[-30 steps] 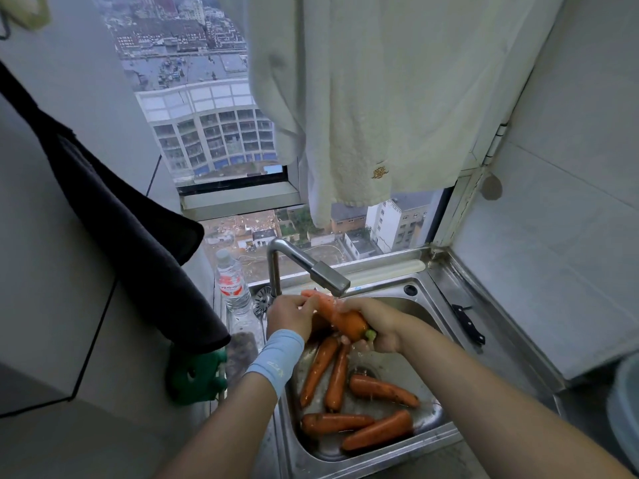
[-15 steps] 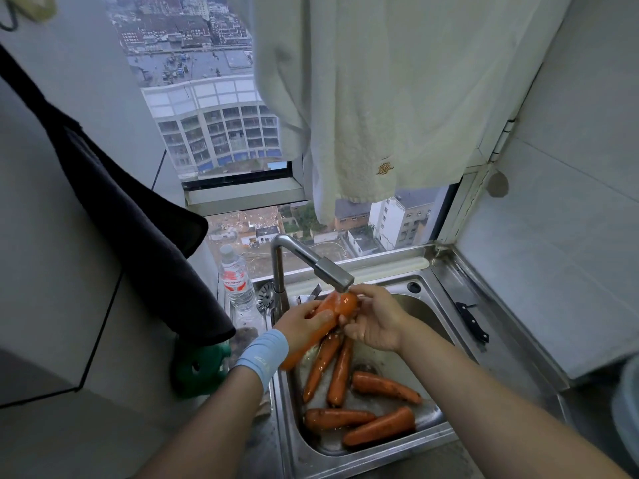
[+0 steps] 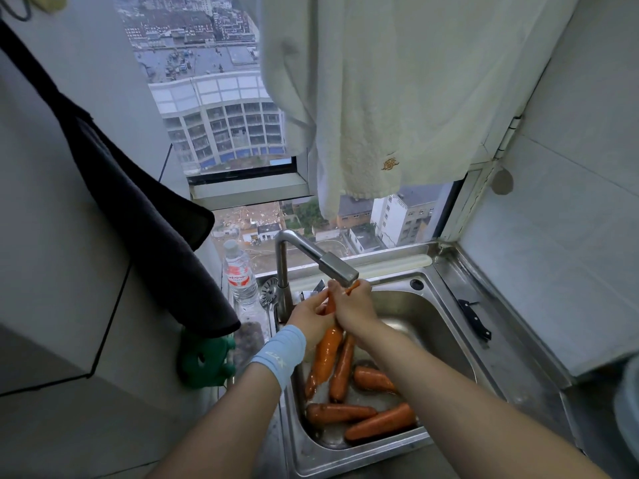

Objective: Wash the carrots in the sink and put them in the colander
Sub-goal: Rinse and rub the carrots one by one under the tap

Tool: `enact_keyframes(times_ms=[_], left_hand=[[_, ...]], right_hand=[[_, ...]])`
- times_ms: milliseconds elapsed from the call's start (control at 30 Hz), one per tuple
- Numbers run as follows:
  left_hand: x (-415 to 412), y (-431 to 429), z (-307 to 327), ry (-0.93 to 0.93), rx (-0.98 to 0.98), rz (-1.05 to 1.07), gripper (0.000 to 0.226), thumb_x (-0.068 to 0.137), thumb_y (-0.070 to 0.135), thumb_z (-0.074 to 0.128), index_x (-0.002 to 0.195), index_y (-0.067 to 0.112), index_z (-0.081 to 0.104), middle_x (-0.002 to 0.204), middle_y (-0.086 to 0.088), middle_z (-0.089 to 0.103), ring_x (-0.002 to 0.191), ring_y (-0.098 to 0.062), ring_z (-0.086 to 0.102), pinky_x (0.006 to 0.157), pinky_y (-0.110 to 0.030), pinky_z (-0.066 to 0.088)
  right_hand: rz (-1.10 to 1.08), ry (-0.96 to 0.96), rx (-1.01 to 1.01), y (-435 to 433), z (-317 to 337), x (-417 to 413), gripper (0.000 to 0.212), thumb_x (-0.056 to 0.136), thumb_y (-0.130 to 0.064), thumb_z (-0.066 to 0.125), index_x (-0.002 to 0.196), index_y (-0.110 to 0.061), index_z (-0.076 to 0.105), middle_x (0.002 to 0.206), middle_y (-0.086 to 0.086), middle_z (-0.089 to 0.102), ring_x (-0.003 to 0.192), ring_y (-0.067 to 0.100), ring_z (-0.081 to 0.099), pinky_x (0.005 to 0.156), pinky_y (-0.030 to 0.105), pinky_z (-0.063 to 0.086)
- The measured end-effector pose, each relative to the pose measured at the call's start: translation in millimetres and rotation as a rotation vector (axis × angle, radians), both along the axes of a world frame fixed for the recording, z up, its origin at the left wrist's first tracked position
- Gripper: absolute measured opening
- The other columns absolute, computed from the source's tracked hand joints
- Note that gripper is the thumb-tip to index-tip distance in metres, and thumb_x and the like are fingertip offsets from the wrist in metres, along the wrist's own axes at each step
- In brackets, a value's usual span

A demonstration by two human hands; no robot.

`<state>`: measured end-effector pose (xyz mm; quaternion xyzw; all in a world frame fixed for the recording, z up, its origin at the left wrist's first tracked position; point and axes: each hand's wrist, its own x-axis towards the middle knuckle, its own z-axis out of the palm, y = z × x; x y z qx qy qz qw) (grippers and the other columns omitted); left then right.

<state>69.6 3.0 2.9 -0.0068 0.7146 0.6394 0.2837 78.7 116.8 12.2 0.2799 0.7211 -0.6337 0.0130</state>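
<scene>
Carrot, stiff, wet, likely slippery: both the left hand and right hand are gripping it upright under the tap, over the sink; thick middle is offering surest hold.

Five orange carrots: one held upright, four lying in the steel sink. One clear plastic water bottle. One black-handled knife.

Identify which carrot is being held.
The held carrot, gripped by both hands under the faucet; the other carrots lie loose in the sink.
</scene>
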Motion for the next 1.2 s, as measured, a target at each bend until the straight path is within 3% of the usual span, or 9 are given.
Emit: enact_keyframes(times_ms=[167,267,400,533,667,833,933,1033,1200], left_hand=[[2.9,-1.0,0.7,-0.018,0.053,0.004,0.056,0.092,0.002,0.065,0.136,0.037,0.057,0.097,-0.004,0.074,0.074,-0.013,0.073,0.057,-0.021,0.054],[4.0,3.2,1.7,-0.001,0.047,0.007,0.063,0.092,-0.001,0.064,0.142,0.035,0.052,0.102,-0.007,0.073,0.075,-0.018,0.072,0.057,-0.022,0.054],[5.0,10.2,4.6,0.027,0.011,0.001,0.067,0.089,-0.005,0.066,0.144,0.030,0.051,0.083,-0.001,0.070,0.067,-0.016,0.066,0.059,-0.026,0.053],[7.2,12.5,8.3,0.036,-0.008,0.008,0.066,0.087,-0.004,0.067,0.137,0.037,0.055,0.068,0.005,0.063,0.056,-0.013,0.059,0.048,-0.022,0.047],[5.2,4.5,4.9,0.038,-0.038,0.010,0.074,0.086,-0.005,0.068,0.139,0.044,0.051,0.076,0.001,0.067,0.063,-0.014,0.065,0.051,-0.022,0.050],[12.8,7.2,1.3,0.114,-0.096,-0.012,0.065,0.085,-0.006,0.066,0.131,0.038,0.057,0.092,-0.006,0.073,0.082,-0.021,0.071,0.072,-0.037,0.062],[14.7,9.5,-2.8,0.101,-0.069,0.000,0.069,0.085,-0.005,0.067,0.127,0.048,0.054,0.077,-0.002,0.067,0.070,-0.021,0.066,0.071,-0.035,0.059],[14.0,12.6,-1.9,0.081,-0.027,-0.011,0.069,0.083,-0.008,0.069,0.134,0.037,0.055,0.073,-0.002,0.065,0.071,-0.020,0.064,0.072,-0.035,0.058],[13.5,13.4,3.1,0.104,-0.067,-0.075,0.064,0.085,0.006,0.072,0.135,0.039,0.051,0.101,0.000,0.072,0.093,-0.021,0.071,0.086,-0.039,0.060]], right_hand=[[0.189,0.013,-0.118,11.8,0.6,3.1,0.046,0.097,-0.012,0.060,0.136,-0.022,0.037,0.113,0.007,0.067,0.103,0.024,0.071,0.098,0.046,0.057],[0.123,0.063,-0.057,6.7,5.3,4.8,0.038,0.098,-0.021,0.063,0.130,-0.019,0.042,0.113,0.005,0.066,0.103,0.022,0.069,0.095,0.044,0.058],[-0.057,0.055,0.152,2.8,6.1,-3.0,0.020,0.098,-0.028,0.062,0.113,-0.018,0.051,0.103,0.000,0.065,0.101,0.024,0.066,0.093,0.044,0.054],[-0.020,0.052,0.110,4.1,6.8,-5.3,0.013,0.103,-0.033,0.049,0.109,-0.024,0.056,0.099,0.000,0.069,0.097,0.023,0.068,0.094,0.049,0.055],[0.199,0.029,-0.013,10.2,7.6,10.1,0.036,0.100,-0.028,0.058,0.132,-0.021,0.043,0.110,0.001,0.067,0.102,0.017,0.067,0.093,0.039,0.057],[0.124,0.067,-0.025,6.6,1.5,19.0,0.036,0.094,-0.013,0.069,0.123,-0.011,0.047,0.103,0.005,0.064,0.083,0.003,0.062,0.054,0.006,0.045],[0.026,0.088,0.043,1.9,2.2,14.0,0.026,0.100,-0.030,0.063,0.115,-0.011,0.053,0.103,0.006,0.066,0.085,0.007,0.061,0.061,0.018,0.044],[-0.100,0.070,0.118,3.3,0.1,7.7,0.026,0.108,-0.034,0.042,0.099,-0.015,0.057,0.090,0.001,0.064,0.092,0.022,0.063,0.074,0.031,0.044],[-0.150,0.044,-0.029,8.8,-3.2,6.0,0.051,0.111,-0.041,0.024,0.094,-0.018,0.067,0.099,0.011,0.071,0.099,0.028,0.067,0.098,0.043,0.052]])
